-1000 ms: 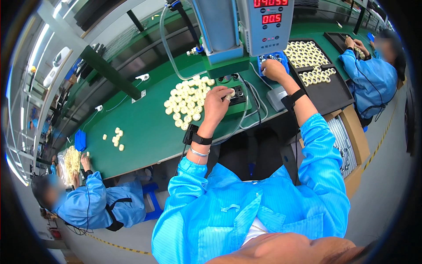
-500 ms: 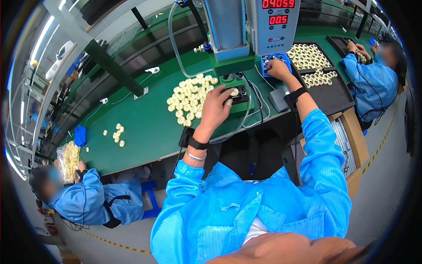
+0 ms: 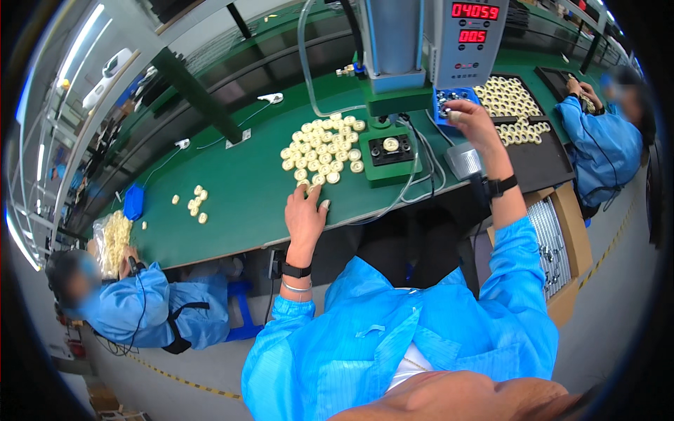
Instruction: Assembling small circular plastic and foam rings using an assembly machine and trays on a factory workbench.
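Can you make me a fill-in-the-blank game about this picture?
1. The cream pieces by the left hand are ____ in shape.
2. The small plastic box by the right hand is coloured ____.
3. The number of cream pieces on the black holder under the press is ____.
Missing words: round; blue; one.

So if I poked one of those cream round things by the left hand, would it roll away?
Probably not: most of the cream round things seem to lie flat on the green table, so one would likely slide. It might also bump its crowded neighbours. Tipped onto its round edge, it could roll.
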`<state>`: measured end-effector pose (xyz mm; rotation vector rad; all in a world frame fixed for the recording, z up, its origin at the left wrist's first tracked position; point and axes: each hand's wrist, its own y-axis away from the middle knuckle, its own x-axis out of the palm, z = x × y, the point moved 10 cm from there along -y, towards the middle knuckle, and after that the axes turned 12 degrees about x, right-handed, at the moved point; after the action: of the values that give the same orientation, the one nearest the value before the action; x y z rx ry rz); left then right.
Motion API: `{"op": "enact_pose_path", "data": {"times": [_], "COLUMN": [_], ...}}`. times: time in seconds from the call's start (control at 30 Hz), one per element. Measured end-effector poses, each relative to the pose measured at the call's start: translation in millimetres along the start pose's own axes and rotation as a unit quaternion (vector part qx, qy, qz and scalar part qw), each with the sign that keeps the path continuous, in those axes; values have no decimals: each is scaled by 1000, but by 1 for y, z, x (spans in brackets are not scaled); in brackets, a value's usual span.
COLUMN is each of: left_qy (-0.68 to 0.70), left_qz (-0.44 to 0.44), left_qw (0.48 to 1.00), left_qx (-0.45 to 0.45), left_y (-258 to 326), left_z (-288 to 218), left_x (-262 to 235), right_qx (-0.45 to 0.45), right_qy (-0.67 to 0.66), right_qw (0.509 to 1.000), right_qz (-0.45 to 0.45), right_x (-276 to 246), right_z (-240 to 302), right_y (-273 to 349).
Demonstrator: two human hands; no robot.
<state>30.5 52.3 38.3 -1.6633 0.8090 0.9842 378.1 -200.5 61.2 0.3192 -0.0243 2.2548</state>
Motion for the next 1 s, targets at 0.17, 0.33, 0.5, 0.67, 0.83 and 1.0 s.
{"op": "enact_pose_path", "data": {"times": [0.17,0.33,0.5,0.67,0.83,1.0], "left_qy": [-6,11,13,406,820,824], "left_qz": [-51,-75,-100,-186,-68,-95], "left_qw": [999,997,995,895,559,547], "left_qx": [3,-4,3,-14,-101,-116], "left_y": [4,5,8,-9,-61,-71], "left_z": [6,11,7,-49,-137,-144], "left_x": [-1,-1,-2,-22,27,38], "right_qx": [41,44,63,25,-68,-130], "right_qy": [-203,-255,-290,-200,7,30], "right_qw": [968,955,951,979,995,991], "right_qz": [142,146,90,42,66,13], "right_x": [74,91,74,88,143,134], "right_z": [-11,-20,-33,-30,-17,-7], "right_y": [47,52,37,50,99,115]}}
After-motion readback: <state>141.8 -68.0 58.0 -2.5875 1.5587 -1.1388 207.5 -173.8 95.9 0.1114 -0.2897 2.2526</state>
